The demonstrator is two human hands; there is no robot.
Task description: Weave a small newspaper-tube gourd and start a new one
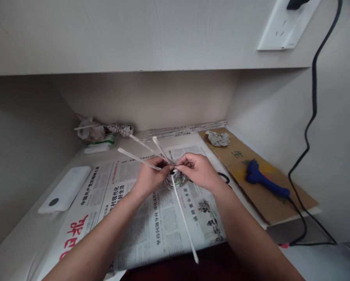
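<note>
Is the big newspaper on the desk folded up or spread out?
Spread out: the newspaper lies flat across the desk, pages open under both hands.

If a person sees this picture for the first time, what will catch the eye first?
At the centre, the left hand and right hand pinch a small woven paper piece with long paper sticks poking out, above a spread newspaper. On the right, a blue glue gun lies on cardboard.

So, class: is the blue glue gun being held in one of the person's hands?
No: the blue glue gun lies on the cardboard sheet, apart from both hands, which hold rolled paper sticks.
</note>
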